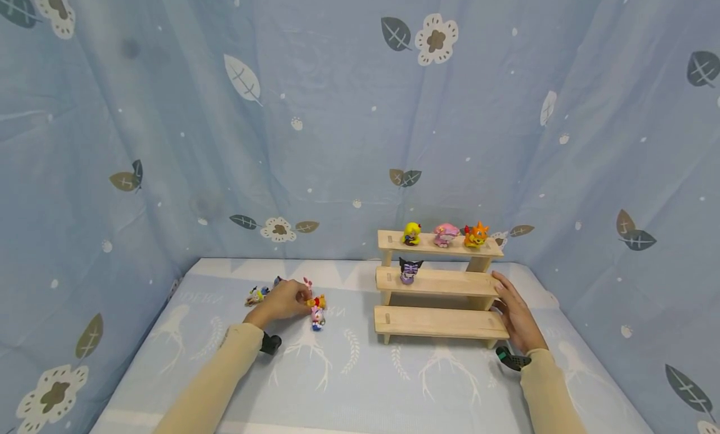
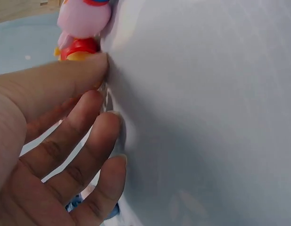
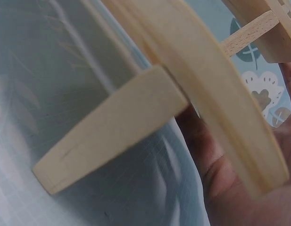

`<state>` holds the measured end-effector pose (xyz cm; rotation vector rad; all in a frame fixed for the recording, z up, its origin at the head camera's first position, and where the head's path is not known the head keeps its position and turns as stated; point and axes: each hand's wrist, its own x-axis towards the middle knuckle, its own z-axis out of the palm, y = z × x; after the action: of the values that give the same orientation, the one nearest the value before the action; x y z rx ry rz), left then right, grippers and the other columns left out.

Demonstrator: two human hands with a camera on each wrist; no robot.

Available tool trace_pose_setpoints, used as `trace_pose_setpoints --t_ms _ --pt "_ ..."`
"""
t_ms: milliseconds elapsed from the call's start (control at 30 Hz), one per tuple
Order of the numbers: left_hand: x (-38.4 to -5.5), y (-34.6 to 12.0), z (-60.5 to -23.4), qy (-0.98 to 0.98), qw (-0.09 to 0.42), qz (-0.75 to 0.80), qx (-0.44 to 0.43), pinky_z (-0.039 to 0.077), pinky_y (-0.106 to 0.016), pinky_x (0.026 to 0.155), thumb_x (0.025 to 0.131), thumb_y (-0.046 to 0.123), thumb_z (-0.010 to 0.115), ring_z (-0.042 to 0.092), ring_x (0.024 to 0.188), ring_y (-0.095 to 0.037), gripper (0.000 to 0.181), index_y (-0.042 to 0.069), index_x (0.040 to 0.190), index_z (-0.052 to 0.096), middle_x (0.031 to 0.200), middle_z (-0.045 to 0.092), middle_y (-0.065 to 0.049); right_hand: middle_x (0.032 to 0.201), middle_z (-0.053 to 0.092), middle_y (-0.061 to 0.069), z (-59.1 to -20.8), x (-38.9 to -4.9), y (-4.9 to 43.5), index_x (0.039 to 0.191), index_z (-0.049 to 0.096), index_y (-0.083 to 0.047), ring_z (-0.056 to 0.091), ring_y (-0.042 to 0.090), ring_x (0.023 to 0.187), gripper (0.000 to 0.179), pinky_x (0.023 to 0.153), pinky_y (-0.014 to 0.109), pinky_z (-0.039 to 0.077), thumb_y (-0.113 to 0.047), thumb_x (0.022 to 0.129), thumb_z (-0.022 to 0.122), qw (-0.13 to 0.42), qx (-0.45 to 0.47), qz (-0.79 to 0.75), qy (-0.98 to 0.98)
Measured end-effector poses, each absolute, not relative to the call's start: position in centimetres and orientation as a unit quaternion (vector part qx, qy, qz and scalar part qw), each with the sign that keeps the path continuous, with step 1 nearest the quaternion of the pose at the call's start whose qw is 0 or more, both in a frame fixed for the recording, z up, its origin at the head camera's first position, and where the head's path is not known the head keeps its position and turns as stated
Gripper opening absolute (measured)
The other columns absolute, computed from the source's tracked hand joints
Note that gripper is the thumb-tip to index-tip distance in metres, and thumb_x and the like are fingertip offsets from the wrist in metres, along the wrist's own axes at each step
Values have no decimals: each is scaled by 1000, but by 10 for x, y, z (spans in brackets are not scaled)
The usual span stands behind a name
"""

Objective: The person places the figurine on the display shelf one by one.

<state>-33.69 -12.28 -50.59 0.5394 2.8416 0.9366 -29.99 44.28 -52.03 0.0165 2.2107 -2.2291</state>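
While the left forearm in its beige sleeve [image 1: 216,378] slants up from the lower edge toward the table's far left, the left hand [image 1: 283,301] hangs low with its back upward, thumb and forefinger pinching a red-and-yellow figurine [image 1: 317,301] down at the tabletop. Its other three fingers are bent and slightly apart, their tips close to the cloth [image 2: 197,122]. Just nearer the person, almost touching the pinched piece, stands a pink-and-purple figurine [image 1: 317,319]; a small pink figurine [image 1: 307,284] shows just beyond the fingertips, and a yellow-and-blue group [image 1: 257,295] lies past the knuckles.

On the other side, the right forearm leans up and inward, bringing the right hand [image 1: 517,318] against the right end of a three-step wooden stand [image 1: 441,322]. Its fingers reach the end of the middle step, with the palm beside the planks; whether they grip the wood or only rest on it, I cannot tell. On the top step stand a yellow-haired figurine [image 1: 412,234], a pink-hooded one [image 1: 447,234] and an orange one [image 1: 476,236], with a purple-and-black one [image 1: 409,271] at the left of the middle step
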Motion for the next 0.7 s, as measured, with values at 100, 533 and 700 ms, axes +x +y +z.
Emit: trace_pose_setpoints --t_ms 100,533,700 --pt "-335 -128 -504 932 48 316 170 45 -31 62 81 0 85 53 68 -16 21 10 94 72 75 62 0 165 12 13 -520 -300 442 165 21 -29 38 23 129 63 89 23 51 -47 109 45 1 6 -709 705" --pt "-330 -128 -504 943 62 312 103 41 -32 60 101 37 66 52 68 -18 29 8 95 70 79 60 -1 164 13 13 -521 -299 445 166 19 -26 42 20 125 66 89 23 51 -49 109 45 -1 1 -707 707" --pt "-330 -123 -501 947 70 296 105 38 -32 60 96 33 74 50 69 -18 24 9 94 67 81 59 -1 164 14 11 -522 -299 444 165 20 -28 42 20 125 65 89 23 51 -48 109 45 0 3 -708 706"
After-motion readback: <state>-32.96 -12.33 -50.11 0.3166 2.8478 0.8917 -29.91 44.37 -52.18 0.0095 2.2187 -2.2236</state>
